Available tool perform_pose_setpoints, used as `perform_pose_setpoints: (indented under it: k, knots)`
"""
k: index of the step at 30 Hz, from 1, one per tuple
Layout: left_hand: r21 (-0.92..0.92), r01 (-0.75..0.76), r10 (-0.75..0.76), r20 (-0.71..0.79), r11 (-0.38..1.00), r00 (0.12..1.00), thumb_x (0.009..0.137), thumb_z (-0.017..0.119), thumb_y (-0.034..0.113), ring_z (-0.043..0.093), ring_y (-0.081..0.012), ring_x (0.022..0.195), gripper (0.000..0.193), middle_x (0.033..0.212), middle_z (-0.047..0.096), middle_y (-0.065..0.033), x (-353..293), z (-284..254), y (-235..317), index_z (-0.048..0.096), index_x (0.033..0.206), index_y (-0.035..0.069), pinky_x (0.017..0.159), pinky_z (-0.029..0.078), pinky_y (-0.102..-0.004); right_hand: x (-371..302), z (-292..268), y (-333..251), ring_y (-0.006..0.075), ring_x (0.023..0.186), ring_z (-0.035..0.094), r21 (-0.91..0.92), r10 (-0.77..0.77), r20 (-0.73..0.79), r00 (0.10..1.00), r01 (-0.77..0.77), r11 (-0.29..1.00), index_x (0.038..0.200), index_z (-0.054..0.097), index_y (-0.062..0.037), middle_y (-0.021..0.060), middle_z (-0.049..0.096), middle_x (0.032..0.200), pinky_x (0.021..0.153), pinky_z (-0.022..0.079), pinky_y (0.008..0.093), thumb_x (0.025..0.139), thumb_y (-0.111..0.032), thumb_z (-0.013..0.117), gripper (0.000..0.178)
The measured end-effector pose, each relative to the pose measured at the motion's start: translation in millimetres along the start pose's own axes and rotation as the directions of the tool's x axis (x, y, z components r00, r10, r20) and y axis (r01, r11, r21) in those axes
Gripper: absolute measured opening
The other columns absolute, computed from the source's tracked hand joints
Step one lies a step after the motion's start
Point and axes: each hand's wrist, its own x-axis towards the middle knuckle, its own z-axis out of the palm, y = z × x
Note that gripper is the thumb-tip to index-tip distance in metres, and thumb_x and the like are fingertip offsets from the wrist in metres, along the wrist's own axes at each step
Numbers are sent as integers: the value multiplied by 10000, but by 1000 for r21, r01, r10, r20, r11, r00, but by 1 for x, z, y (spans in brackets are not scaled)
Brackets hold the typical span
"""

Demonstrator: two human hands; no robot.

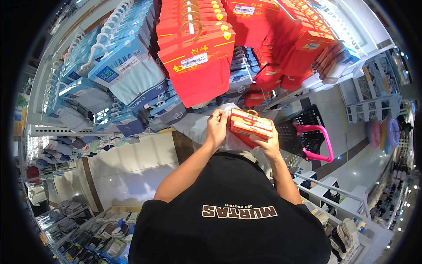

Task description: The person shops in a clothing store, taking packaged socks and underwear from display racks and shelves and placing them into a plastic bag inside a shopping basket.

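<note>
In front of my chest, my right hand [269,141] is closed round a small stack of red-and-gold garment packs [249,125] with card tops and a tan hanger hook. My left hand [217,127] is closed at the stack's left end, its thumb and fingers pinching a thin whitish plastic bag [231,141]. The bag lies around the lower part of the packs and spreads to the left. Just beyond my hands, similar red garment packs [200,61] hang in a row on a rack hook.
Blue-carded garment packs [118,72] hang at the left of the rack, with more red packs [303,44] at the right. A black shopping basket [301,132] with a pink handle stands on the tiled floor [136,167] to my right. Sock displays [105,233] stand behind me.
</note>
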Motion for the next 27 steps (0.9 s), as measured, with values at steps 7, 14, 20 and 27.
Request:
perform_pose_setpoints:
  k: [7,14,20,27]
  knots:
    - [-59,-74,75,9,995,997,1000,496,214,405,-32,671,226,747,503,46,1,-3,-16,585,922,22,605,352,-197,3,8,28,196,1149,540,444,59,-92,994,-12,896,1244,442,-34,91,566,1204,1022,415,358,713,46,733,611]
    - [19,-105,107,-78,994,991,1001,487,178,470,-50,741,219,822,564,15,2,-16,-18,600,955,-4,688,404,-209,0,16,31,158,1027,594,-104,33,-16,999,-34,994,1183,454,-31,76,599,1100,912,488,312,699,6,783,586]
    - [74,-120,110,127,990,986,970,542,170,437,-60,600,199,675,517,29,-15,1,-1,611,902,-4,561,388,-228,-2,5,74,199,968,617,-255,14,-28,1000,-20,967,1150,477,-7,122,620,1069,864,497,325,681,-25,769,553]
    - [201,51,-176,672,978,719,956,577,203,553,-64,705,223,791,629,4,-41,24,-2,659,943,-4,637,463,-242,6,-45,210,342,1154,563,-941,422,162,892,11,338,1199,560,-16,189,620,1184,952,448,394,850,-193,558,391]
